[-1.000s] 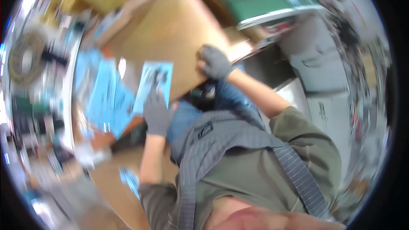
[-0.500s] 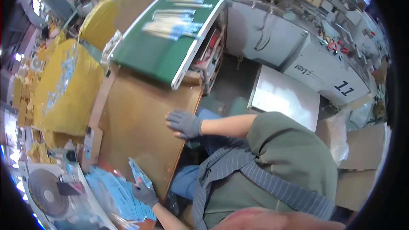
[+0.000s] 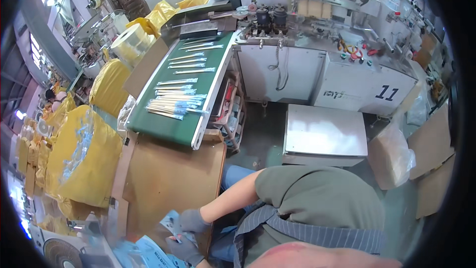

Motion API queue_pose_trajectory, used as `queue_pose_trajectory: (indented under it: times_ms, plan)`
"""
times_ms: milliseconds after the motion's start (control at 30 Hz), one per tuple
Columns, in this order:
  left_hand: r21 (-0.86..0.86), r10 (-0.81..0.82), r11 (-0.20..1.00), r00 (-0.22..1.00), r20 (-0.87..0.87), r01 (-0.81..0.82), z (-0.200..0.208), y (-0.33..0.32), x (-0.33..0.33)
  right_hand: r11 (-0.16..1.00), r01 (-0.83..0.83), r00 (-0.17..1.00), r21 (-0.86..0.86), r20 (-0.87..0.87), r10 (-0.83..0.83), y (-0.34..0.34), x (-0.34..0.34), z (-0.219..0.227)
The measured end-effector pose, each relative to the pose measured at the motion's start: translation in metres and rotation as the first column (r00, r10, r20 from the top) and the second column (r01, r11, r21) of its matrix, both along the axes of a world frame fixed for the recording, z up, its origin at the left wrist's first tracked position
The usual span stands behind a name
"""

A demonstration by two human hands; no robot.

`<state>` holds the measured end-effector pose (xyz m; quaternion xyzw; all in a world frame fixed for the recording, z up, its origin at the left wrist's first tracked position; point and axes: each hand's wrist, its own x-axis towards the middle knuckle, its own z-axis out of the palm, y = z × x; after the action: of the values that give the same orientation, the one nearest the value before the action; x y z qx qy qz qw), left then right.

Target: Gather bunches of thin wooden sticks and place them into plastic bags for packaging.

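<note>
Over the near part of the brown tabletop point(image 3: 171, 178), both my gloved hands meet at a light blue plastic bag point(image 3: 171, 220). My left hand point(image 3: 186, 249), in a grey glove with bare fingertips, is closed on the bag from below. My right hand point(image 3: 194, 221) is against the bag's upper side with curled fingers, partly hidden behind the wrist. More blue plastic bags point(image 3: 148, 252) lie in a pile beside my left hand. Several wrapped pairs of chopsticks point(image 3: 171, 105) lie across the green conveyor belt point(image 3: 153, 134) beyond the table.
A yellow sack point(image 3: 101, 168) with blue wrappers stands left of the table. A fan point(image 3: 62, 255) is at the lower left. White machine cabinets point(image 3: 357, 87) and a low white box point(image 3: 325, 131) stand to the right, near open cardboard cartons point(image 3: 431, 134).
My right hand has left the tabletop and come down beside my left hand at the blue bag. The bag has moved slightly right and lower. The head view has tilted up, showing more machinery.
</note>
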<state>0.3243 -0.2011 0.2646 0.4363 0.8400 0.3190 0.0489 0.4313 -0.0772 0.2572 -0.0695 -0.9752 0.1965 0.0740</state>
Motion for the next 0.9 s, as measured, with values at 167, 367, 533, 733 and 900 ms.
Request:
queue_pose_trajectory:
  times_ms: [167, 367, 533, 733, 900]
  plan:
    - [0.145, 0.069, 0.988, 0.991, -0.116, -0.052, 0.009, -0.014, 0.006, 0.992, -0.129, 0.962, -0.012, -0.243, 0.122, -0.007, -0.011, 0.016]
    - [0.169, 0.042, 0.986, 0.981, -0.192, -0.009, 0.029, -0.023, 0.003, 0.837, -0.367, 0.922, -0.406, -0.283, 0.266, -0.005, -0.027, 0.029]
    - [0.261, -0.038, 0.962, 0.989, -0.145, 0.075, 0.071, -0.025, 0.030, 0.994, -0.105, 0.861, 0.034, -0.496, 0.108, 0.006, -0.085, -0.040]
    - [0.543, 0.055, 0.828, 0.945, -0.321, 0.137, 0.124, -0.038, 0.050, 0.536, -0.648, 0.654, -0.541, -0.756, 0.027, 0.013, -0.053, 0.067]
    - [0.653, -0.082, 0.648, 0.888, -0.453, 0.392, 0.152, -0.049, 0.059, -0.601, -0.552, 0.767, -0.578, -0.635, -0.094, 0.002, -0.033, 0.112]
